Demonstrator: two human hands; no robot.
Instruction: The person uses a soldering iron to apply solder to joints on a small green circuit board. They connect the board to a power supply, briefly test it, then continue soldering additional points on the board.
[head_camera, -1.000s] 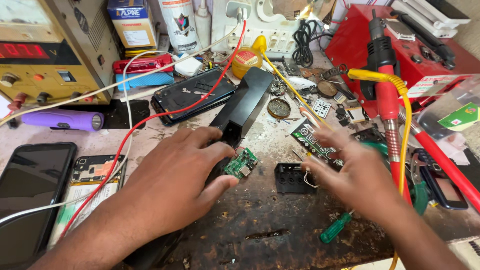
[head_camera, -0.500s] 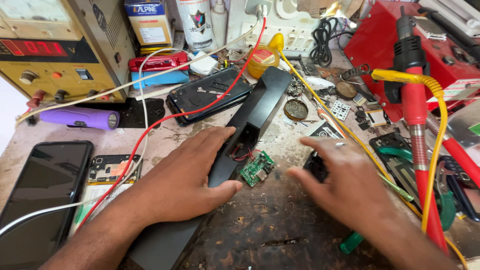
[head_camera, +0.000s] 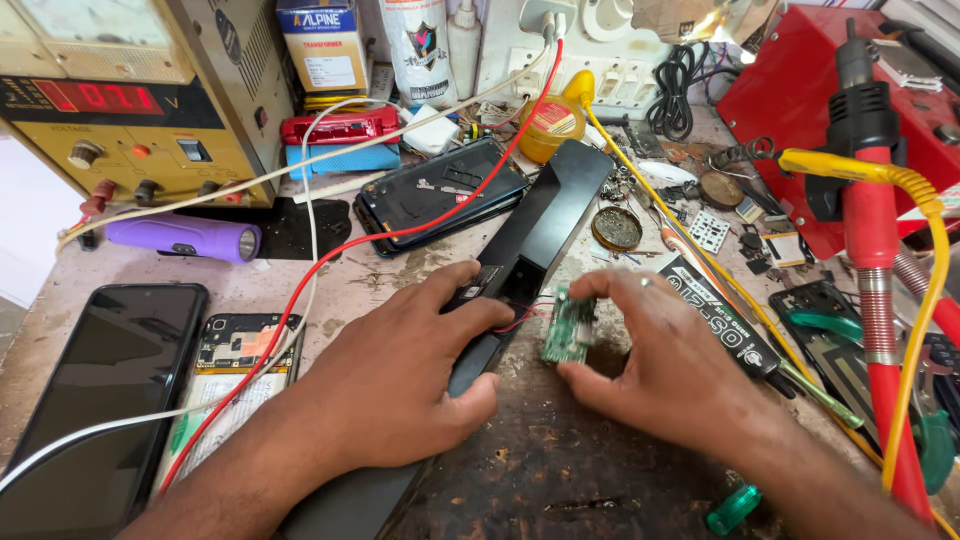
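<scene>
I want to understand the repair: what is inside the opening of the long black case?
Thin red wires run from the long black case to the green circuit board. The left hand covers deeper parts.

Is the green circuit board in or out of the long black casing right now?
Out: the right hand holds the green circuit board beside the long black casing.

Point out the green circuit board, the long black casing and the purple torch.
green circuit board (head_camera: 569, 326), head view, middle of its face.
long black casing (head_camera: 555, 215), head view, upper flat top.
purple torch (head_camera: 185, 238), head view, barrel.
</scene>
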